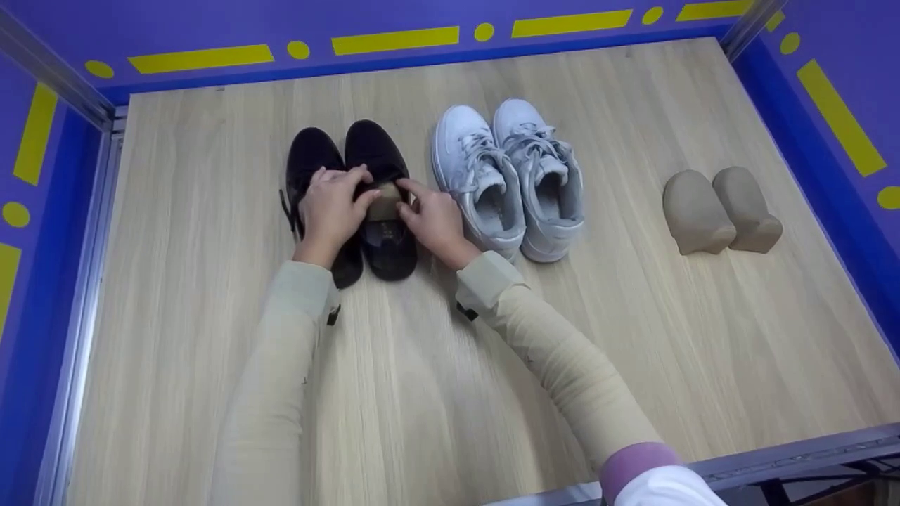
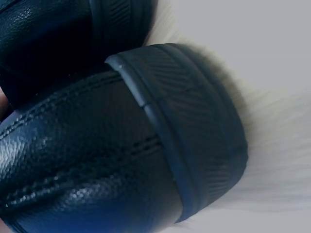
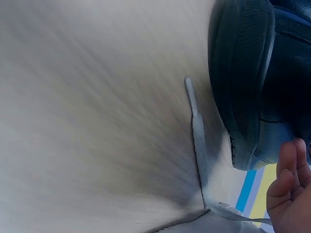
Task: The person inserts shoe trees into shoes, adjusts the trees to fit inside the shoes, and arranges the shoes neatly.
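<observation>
Farthest left, beneath and beyond the left hand's fingers, lies the first black shoe (image 1: 309, 151), toe pointing away from the person; a narrow dark strip (image 1: 285, 209) juts out on its left side. The left hand (image 1: 330, 207) reaches across this shoe, its fingers bent and its thumb a little apart from them, gripping the left side of the opening of the second black shoe (image 1: 375, 147).

Between the two hands' fingertips, a tan insert (image 1: 384, 202) sits in that opening, with the dark insole bare on the near side of the fingers. Past it, the right hand (image 1: 434, 219) has forefinger and thumb bent in, a small gap between them, gripping the opening's right side; whether either hand also holds the insert cannot be told.

Just right of the right hand's fingers stand two white sneakers (image 1: 464, 137), side by side, toes away. In the right wrist view, a pale lace (image 3: 199, 141) trails on the wood-grain board (image 1: 598, 337) near those fingers. Well apart, farthest right of the fingers, two tan shoe forms (image 1: 696, 214) rest close together.
</observation>
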A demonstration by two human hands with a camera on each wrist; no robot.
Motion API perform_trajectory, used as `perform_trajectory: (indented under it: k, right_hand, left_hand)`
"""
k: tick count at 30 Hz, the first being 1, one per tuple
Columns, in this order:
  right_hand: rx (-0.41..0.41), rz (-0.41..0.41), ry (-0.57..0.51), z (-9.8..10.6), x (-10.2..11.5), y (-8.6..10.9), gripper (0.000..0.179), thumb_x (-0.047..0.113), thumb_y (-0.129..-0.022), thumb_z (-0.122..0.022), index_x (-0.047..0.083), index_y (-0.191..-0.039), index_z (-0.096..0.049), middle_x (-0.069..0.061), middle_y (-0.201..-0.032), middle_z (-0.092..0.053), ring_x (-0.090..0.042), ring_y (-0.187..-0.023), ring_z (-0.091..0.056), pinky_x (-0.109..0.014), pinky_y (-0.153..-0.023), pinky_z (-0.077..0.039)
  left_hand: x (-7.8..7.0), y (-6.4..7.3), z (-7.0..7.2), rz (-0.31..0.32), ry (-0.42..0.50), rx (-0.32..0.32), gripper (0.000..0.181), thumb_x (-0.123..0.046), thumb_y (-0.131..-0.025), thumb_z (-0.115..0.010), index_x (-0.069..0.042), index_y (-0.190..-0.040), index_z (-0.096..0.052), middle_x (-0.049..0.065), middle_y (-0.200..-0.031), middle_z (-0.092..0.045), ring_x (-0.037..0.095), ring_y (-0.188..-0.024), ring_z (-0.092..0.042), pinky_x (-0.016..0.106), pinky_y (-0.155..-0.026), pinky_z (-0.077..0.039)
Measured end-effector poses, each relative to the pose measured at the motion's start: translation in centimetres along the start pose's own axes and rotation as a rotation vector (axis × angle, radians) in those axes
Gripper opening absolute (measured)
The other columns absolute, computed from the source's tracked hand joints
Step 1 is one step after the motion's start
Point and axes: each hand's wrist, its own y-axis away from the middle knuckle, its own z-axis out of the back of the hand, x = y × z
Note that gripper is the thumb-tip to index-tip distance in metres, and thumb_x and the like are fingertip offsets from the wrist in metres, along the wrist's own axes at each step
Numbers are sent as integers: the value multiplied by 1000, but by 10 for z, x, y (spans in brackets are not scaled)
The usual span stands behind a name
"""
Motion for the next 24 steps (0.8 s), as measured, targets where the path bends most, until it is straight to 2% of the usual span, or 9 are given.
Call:
perform_trajectory:
  k: [14,24]
  right_hand:
    - [25,-18,-29,-3,1,2,36,20,-82,-56,17,-118,-55,-2,-66,-59,-16,-61,-55,-33,-59,-44]
    - [55,-19,-30,0,3,4,37,20,-83,-55,17,-120,-53,-2,-72,-60,-16,-65,-56,-34,-63,-45]
  left_hand:
    - [0,0,0,16,14,15,27,-34,-81,-60,-12,-97,-62,4,-116,-60,25,-102,-56,37,-106,-24]
    - [0,1,0,19,10,10,28,-35,-81,-59,-13,-100,-62,2,-116,-60,23,-103,-56,33,-106,-24]
